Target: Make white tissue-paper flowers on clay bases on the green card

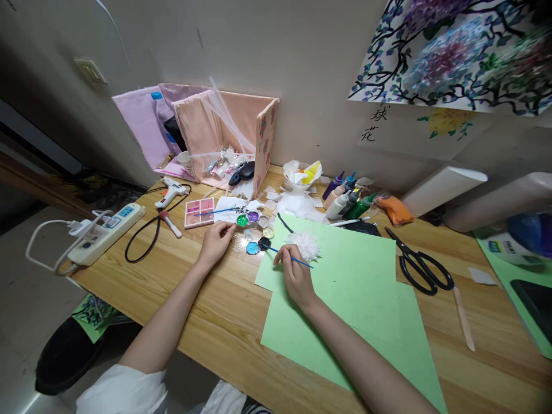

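My right hand (295,275) is closed around a thin blue paintbrush (302,262), its tip at the black paint pot (264,244) of a small flower-shaped palette. My left hand (217,241) rests at the palette's left side, its thumb and fingertips together by the rim; whether anything is between them is too small to tell. Green, purple and blue paint (252,248) fill other pots. Beside the palette, green paper (345,276) carries a white fluffy flower (305,246) and a short black painted line (285,223).
Black scissors (425,270) and a wooden stick (464,319) lie to the right. Paint bottles (351,201) and a bowl (302,175) stand behind the paper. A glue gun (171,192), a power strip (107,234) and a pink box (224,138) are at the left and back.
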### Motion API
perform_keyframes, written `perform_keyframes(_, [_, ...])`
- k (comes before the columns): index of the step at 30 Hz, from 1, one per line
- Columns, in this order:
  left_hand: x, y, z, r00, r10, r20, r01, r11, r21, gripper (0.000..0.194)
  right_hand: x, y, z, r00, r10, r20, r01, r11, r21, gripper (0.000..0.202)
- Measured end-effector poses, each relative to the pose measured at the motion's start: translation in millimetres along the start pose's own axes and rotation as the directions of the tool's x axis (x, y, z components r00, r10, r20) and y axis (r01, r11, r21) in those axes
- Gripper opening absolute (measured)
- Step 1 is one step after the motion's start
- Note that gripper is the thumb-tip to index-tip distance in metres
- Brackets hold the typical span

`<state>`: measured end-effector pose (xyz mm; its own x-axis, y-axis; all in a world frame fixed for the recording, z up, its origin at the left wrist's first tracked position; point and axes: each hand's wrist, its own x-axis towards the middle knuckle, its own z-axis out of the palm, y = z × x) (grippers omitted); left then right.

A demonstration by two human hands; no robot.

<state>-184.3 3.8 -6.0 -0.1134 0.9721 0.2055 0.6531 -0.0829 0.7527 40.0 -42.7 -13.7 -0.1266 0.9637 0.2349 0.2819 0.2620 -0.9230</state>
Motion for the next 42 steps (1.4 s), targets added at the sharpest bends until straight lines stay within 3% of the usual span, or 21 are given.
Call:
perform_keyframes(3, [0, 0, 0.4, 1.000, -0.001, -0.003, 0.001, 1.000, -0.002, 0.028, 0, 0, 0, 0.999, -0.002, -0.047, 0.002, 1.000, 0.002, 0.024])
perform_keyframes(8, [1, 1, 0.8, 1.000, 0.004, -0.007, -0.004, 1.000, 0.002, 0.028, -1, 0, 0, 0.999, -0.026, -0.029, 0.025, 0.999, -0.035, 0.023])
perform_keyframes(18, [4, -3, 0.0, 1.000, -0.016, -0.025, 0.017, 1.000, 0.017, 0.032, -2, -1, -3, 0.982, -0.166, -0.086, 0.162, 0.985, -0.055, 0.022])
perform_keyframes(26, [3, -3, 3.0, 0.999, -0.028, -0.018, 0.029, 0.998, 0.048, 0.037, 3, -1, -4, 0.977, -0.214, 0.013, 0.214, 0.970, -0.117, 0.020])
perform_keyframes(35, [3, -7, 6.3, 0.999, -0.018, -0.026, 0.020, 0.996, 0.092, 0.040, 1, -1, -2, 0.957, -0.288, -0.037, 0.281, 0.952, -0.120, 0.012])
perform_keyframes(38, [3, -7, 6.9, 0.999, -0.026, -0.030, 0.029, 0.994, 0.102, 0.040, -1, -11, -13, 0.932, -0.352, -0.085, 0.341, 0.932, -0.122, 0.013])
perform_keyframes(42, [3, -5, 6.3, 0.999, -0.045, -0.027, 0.048, 0.990, 0.133, 0.038, -11, -22, -58, 0.867, -0.447, -0.220, 0.420, 0.893, -0.161, 0.022])
